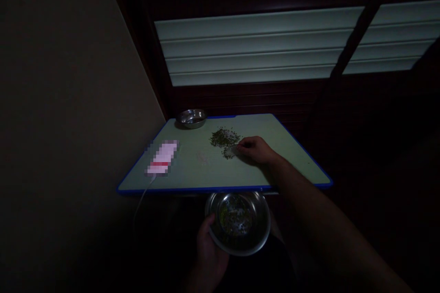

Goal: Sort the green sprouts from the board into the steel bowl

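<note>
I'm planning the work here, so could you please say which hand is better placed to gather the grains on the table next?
Probably the right hand: it's beside the grains on the table, while the left hand holds a metal bowl below the near edge.

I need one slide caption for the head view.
Left hand holding a metal bowl, right hand beside small dark grains on a pale tabletop.

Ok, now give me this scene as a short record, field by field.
Left hand: holds the near bowl by its rim, below the table's near edge
Near bowl: has small bits inside
Right hand: fingertips at the right edge of the pile; grip unclear
Table: pale green, blue rim
Far bowl: metal, back left corner
Cable: hangs off the near left edge
Light: dim
</note>
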### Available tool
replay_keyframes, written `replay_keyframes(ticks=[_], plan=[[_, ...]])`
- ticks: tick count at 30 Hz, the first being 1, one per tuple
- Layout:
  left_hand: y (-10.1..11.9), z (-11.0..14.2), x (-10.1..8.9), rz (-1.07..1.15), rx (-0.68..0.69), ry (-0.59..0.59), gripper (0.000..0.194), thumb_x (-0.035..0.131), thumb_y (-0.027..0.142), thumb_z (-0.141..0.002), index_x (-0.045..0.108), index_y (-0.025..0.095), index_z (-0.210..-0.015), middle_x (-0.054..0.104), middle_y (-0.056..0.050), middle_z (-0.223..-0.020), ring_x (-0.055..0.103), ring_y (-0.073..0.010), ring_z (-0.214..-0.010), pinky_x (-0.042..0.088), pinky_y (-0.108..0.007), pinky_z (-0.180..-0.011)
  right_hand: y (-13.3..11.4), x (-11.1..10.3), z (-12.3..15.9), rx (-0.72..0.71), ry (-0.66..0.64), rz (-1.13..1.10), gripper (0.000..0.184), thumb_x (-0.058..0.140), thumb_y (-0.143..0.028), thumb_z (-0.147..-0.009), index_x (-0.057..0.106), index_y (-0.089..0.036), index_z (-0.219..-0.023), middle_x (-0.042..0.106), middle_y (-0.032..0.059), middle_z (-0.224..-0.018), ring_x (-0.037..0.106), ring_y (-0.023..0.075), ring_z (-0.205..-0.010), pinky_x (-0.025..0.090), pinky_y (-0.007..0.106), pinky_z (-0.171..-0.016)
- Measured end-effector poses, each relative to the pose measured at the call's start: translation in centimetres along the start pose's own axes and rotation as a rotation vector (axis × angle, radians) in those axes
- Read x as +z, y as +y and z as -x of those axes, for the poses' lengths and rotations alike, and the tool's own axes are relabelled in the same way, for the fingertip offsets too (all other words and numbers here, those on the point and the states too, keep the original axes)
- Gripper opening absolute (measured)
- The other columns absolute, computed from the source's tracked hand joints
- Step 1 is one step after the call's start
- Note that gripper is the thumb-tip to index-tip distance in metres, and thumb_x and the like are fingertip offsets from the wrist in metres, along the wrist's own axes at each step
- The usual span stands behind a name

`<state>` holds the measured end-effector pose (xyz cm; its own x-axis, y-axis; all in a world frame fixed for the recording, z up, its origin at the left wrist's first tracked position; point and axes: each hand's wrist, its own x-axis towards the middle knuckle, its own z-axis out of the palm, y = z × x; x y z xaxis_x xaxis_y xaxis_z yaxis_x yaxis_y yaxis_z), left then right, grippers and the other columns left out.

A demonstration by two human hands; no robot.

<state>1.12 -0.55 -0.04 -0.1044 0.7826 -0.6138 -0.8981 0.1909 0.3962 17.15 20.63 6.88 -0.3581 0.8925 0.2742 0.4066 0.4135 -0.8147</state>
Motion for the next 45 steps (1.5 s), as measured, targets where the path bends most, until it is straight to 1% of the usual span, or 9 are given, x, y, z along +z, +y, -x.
replay_keyframes(ticks=[4,7,13,19,28,34,36,41,45], plan=[[0.1,0.0,0.1,0.003,0.002,-0.019,0.022,0.058,0.023,-0.079,0.074,0.015,-0.092,0.077,-0.010,-0.083,0.070,-0.0256,-0.081,0.052,-0.043,-0.086,-0.3,0.1,0.2,0.042,-0.024,-0.066,0.029,0.066,-0.043,-0.068,0.068,-0.015,-0.071,0.063,0.0026,-0.068,0.052,0.0139,-0.064,0.043,0.028,-0.063],[0.1,0.1,0.1,0.018,0.007,-0.028,0.021,0.055,0.022,-0.080,0.074,0.016,-0.089,0.077,-0.009,-0.084,0.071,-0.0242,-0.079,0.052,-0.042,-0.085,-0.7,0.0,0.2,0.050,-0.029,-0.085,0.029,0.067,-0.043,-0.066,0.067,-0.015,-0.070,0.063,0.0025,-0.067,0.052,0.0141,-0.064,0.043,0.028,-0.063],[0.0,-0.2,-0.1,0.001,0.003,0.003,0.019,0.056,0.022,-0.080,0.073,0.016,-0.082,0.077,-0.008,-0.079,0.071,-0.0227,-0.077,0.053,-0.040,-0.083,-1.1,-0.9,0.2,0.104,0.110,-0.118,0.025,0.065,-0.040,-0.064,0.063,-0.015,-0.067,0.059,0.0015,-0.063,0.049,0.0130,-0.061,0.040,0.027,-0.059],[0.1,-0.1,-0.1,-0.028,-0.007,0.013,0.019,0.057,0.025,-0.079,0.073,0.018,-0.085,0.077,-0.007,-0.082,0.071,-0.0233,-0.079,0.053,-0.040,-0.083,-1.4,-1.4,0.7,0.206,-0.103,-0.185,0.022,0.068,-0.034,-0.055,0.061,-0.015,-0.062,0.055,-0.0007,-0.057,0.045,0.0104,-0.053,0.035,0.026,-0.053],[0.1,0.0,0.1,0.018,0.004,-0.026,0.023,0.055,0.023,-0.080,0.073,0.017,-0.093,0.077,-0.008,-0.084,0.071,-0.0239,-0.080,0.053,-0.040,-0.083,-0.1,-0.8,0.2,0.104,-0.022,-0.069,0.022,0.065,-0.035,-0.062,0.063,-0.014,-0.066,0.058,0.0008,-0.063,0.047,0.0114,-0.060,0.038,0.027,-0.060],[0.2,0.0,0.0,0.018,0.004,-0.029,0.025,0.056,0.023,-0.080,0.072,0.017,-0.099,0.077,-0.007,-0.084,0.071,-0.0243,-0.081,0.051,-0.042,-0.087,-0.4,-0.9,0.3,0.102,0.049,-0.031,0.025,0.064,-0.040,-0.065,0.062,-0.015,-0.066,0.052,-0.0016,-0.058,0.043,0.0106,-0.057,0.035,0.026,-0.056],[0.2,0.0,0.0,0.017,-0.003,-0.008,0.024,0.056,0.023,-0.080,0.072,0.016,-0.096,0.077,-0.008,-0.082,0.071,-0.0242,-0.079,0.051,-0.042,-0.087,-0.8,-0.9,0.4,0.114,0.036,-0.079,0.025,0.065,-0.039,-0.064,0.062,-0.015,-0.066,0.052,-0.0015,-0.058,0.042,0.0103,-0.056,0.035,0.026,-0.055],[0.2,0.0,-0.1,0.024,-0.003,-0.005,0.022,0.055,0.023,-0.081,0.073,0.015,-0.091,0.077,-0.009,-0.082,0.070,-0.0241,-0.079,0.050,-0.041,-0.086,-1.3,-0.6,0.6,0.143,-0.089,-0.136,0.024,0.068,-0.037,-0.060,0.060,-0.014,-0.063,0.055,0.0005,-0.059,0.045,0.0106,-0.055,0.036,0.026,-0.054],[0.2,-0.2,-0.2,0.022,-0.009,-0.015,0.021,0.055,0.023,-0.082,0.073,0.014,-0.084,0.076,-0.010,-0.081,0.070,-0.0231,-0.077,0.052,-0.037,-0.080,-0.8,-0.2,0.4,0.127,-0.048,-0.091,0.025,0.066,-0.039,-0.062,0.061,-0.014,-0.064,0.055,0.0006,-0.059,0.045,0.0107,-0.055,0.035,0.026,-0.054]])
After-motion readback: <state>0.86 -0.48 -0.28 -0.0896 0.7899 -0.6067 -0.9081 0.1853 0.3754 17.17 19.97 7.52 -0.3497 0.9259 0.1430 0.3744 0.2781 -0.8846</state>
